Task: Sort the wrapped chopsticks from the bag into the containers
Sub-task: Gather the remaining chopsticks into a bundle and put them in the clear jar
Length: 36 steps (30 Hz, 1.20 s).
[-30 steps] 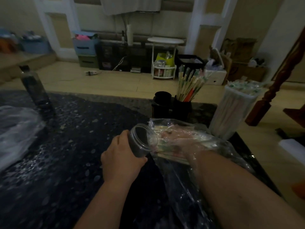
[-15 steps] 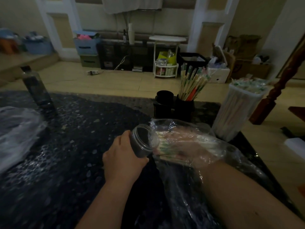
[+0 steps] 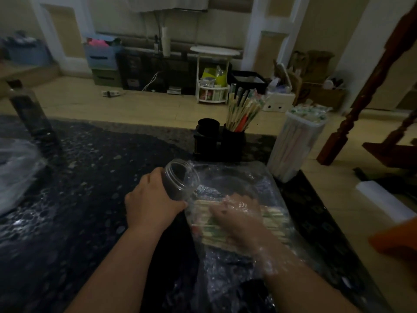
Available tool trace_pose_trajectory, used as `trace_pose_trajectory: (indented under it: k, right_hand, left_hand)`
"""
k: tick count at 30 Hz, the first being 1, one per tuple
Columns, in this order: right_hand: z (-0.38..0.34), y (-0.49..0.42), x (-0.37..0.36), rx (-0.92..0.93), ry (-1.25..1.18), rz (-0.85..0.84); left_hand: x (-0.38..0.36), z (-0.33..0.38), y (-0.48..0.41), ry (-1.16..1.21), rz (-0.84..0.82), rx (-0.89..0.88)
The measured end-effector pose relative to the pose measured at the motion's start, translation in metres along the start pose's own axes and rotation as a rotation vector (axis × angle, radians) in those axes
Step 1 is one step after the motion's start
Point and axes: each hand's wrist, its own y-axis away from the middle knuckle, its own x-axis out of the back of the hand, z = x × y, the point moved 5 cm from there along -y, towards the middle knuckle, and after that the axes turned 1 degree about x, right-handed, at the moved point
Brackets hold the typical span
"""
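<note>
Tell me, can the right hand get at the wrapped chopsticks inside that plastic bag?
Probably yes. The right hand is inside the clear bag, resting on the wrapped chopsticks, with nothing between them. Whether its fingers have closed on any is too blurred to tell.

Dark bottle (image 3: 29, 114) far left on worktop (image 3: 90, 177). Floor behind: white trolley (image 3: 213, 75), blue box (image 3: 101, 56), black crate (image 3: 247, 73), power strip (image 3: 110, 93). Wooden post (image 3: 363, 98) at right.
</note>
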Motion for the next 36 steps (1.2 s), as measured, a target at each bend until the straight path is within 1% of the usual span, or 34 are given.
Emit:
trace_pose_trajectory:
  k: [1,3,4,5,8,11,12,13,15,16,17,18,19,20,23,27,32,35,36]
  right_hand:
    - [0.0,0.006,0.0,0.041,0.07,0.003]
    - [0.0,0.024,0.005,0.135,0.28,0.089]
    - [0.002,0.032,0.005,0.183,0.323,0.129]
    - [0.003,0.04,0.006,0.232,0.323,0.151]
    - [0.007,0.048,0.003,0.276,0.251,0.11]
    - [0.005,0.068,0.01,0.375,0.273,0.323]
    - [0.007,0.075,0.01,0.38,0.258,0.349]
    - [0.01,0.083,0.008,0.373,0.253,0.341]
    - [0.015,0.098,0.005,0.384,0.304,0.34]
    - [0.014,0.102,0.002,0.383,0.334,0.284]
    - [0.016,0.105,-0.002,0.349,0.349,0.192]
    - [0.023,0.109,-0.011,0.276,0.334,0.064]
    - [0.028,0.113,-0.019,0.212,0.322,-0.005]
    - [0.029,0.115,-0.027,0.17,0.318,-0.023]
    - [0.026,0.118,-0.04,0.123,0.247,0.05]
    - [0.026,0.105,-0.044,0.173,0.245,0.21]
    - [0.015,0.07,-0.041,0.089,0.282,0.241]
    - [0.008,0.048,-0.031,0.063,0.239,0.367]
    - [0.005,0.042,-0.026,0.046,0.179,0.343]
  left_hand:
    - [0.0,0.001,0.001,-0.003,0.001,-0.003]
    - [0.001,0.003,0.002,0.001,0.003,-0.006]
    - [0.002,0.003,0.004,0.005,0.0,-0.005]
    - [0.002,0.004,0.005,0.01,-0.005,-0.004]
    - [0.004,0.006,0.011,0.016,-0.012,-0.015]
    - [0.011,0.007,0.019,0.001,0.002,-0.02]
    - [0.014,0.007,0.023,-0.003,0.005,-0.019]
    - [0.016,0.007,0.028,-0.007,0.003,-0.021]
    - [0.021,0.007,0.038,-0.012,-0.007,-0.023]
    - [0.023,0.007,0.044,-0.012,-0.01,-0.021]
    - [0.025,0.006,0.048,-0.012,-0.013,-0.017]
    - [0.026,0.005,0.053,-0.009,-0.019,-0.011]
    - [0.028,0.005,0.057,0.002,-0.022,-0.006]
    - [0.03,0.005,0.06,0.017,-0.025,-0.004]
    - [0.034,0.004,0.064,0.042,-0.029,0.004]
    - [0.032,-0.002,0.061,0.064,-0.019,0.021]
    - [0.023,-0.008,0.047,0.092,-0.032,0.036]
    - [0.019,-0.008,0.036,0.079,-0.037,0.025]
    - [0.017,-0.009,0.032,0.083,-0.038,0.027]
